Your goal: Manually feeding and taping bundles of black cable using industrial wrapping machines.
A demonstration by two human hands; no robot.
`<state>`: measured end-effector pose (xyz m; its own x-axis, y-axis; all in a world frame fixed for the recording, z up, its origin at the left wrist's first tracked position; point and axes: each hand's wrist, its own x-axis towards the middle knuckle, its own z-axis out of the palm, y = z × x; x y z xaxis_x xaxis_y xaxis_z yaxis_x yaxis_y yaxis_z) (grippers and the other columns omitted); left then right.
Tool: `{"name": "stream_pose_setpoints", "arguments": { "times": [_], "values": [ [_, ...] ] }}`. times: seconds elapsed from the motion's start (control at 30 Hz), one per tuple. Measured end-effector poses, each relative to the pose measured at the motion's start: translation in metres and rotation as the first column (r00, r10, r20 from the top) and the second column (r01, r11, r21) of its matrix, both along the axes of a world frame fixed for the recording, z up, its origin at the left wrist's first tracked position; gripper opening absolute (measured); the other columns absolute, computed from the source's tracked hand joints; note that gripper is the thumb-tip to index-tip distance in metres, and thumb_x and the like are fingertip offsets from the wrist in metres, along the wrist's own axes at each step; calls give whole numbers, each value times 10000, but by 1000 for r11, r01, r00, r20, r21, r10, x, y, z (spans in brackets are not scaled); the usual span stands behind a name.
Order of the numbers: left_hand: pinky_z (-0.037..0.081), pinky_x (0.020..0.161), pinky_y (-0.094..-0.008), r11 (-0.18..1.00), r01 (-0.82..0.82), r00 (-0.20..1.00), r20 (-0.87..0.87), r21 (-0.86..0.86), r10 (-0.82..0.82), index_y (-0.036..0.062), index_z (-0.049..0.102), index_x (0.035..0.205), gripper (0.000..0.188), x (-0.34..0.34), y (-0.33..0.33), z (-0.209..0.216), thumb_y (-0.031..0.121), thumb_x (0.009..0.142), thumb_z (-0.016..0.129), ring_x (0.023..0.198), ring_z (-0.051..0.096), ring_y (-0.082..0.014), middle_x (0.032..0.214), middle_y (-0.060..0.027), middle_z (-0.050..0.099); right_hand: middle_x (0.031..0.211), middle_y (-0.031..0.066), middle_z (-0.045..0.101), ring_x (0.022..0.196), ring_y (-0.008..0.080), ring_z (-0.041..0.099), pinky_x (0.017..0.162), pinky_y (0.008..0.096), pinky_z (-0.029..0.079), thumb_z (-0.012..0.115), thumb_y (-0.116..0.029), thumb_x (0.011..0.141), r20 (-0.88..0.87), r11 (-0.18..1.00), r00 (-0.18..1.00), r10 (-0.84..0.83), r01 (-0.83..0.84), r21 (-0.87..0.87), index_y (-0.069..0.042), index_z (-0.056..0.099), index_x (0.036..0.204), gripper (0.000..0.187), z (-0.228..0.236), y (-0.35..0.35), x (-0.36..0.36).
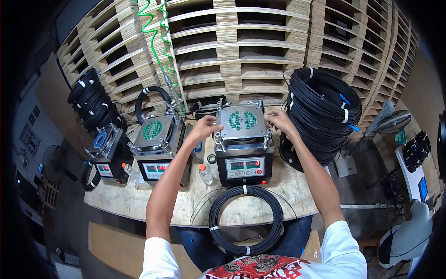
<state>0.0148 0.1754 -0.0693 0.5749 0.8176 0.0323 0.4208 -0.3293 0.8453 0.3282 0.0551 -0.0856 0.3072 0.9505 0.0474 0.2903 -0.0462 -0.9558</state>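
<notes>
A square metal plate [232, 131] with rings of green connector holders lies on top of the polishing machine [245, 167] before me. Corner posts with clamps stand around it. My left hand [205, 127] is at the plate's left edge, its thumb and fingers closed on that side. On the opposite side, the fingers of my right hand [280, 121] are pinched at the plate's right edge. Lit digits and buttons show on the machine's front panel. A coil of black cable [216, 209] with blue-tipped ends hangs over the table's front edge below the machine.
Two similar machines [160, 139] [110, 151] stand left. A clear bottle with an orange cap [205, 175] is beside my machine. Large stacked black cable coils [320, 121] rise at right, near a fan [390, 122]. Wooden pallets [241, 60] and green coiled hoses [149, 32] are behind.
</notes>
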Motion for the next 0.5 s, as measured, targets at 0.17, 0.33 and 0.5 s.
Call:
{"name": "stream_pose_setpoints", "arguments": {
  "times": [0.17,0.33,0.5],
  "values": [
    [477,946,-355,999,-32,968,248,21,25,-24,559,1283,535,49,39,-5,342,911,678,1085,622,-252,1127,-171,648,936,58,684,735,120,616,637,265,500,621,-185,914,358,933,923,-145,8,359,-13,631,1173,311,-25,49,56],
    [442,1012,-388,876,-80,996,66,476,55,26,595,1278,458,70,91,-25,377,988,542,1169,582,-339,1257,-206,602,1172,247,606,1149,434,533,982,465,444,514,-175,958,509,918,827,-238,20,397,-70,587,1272,339,-5,83,29],
    [424,1013,-421,798,68,985,-165,599,41,59,662,1183,410,75,109,-26,368,1020,449,1192,536,-376,1159,-188,643,1264,313,509,1140,513,515,1011,531,416,480,-318,996,707,995,701,-96,83,52,-193,577,1313,354,-11,93,8]
  ]
}}
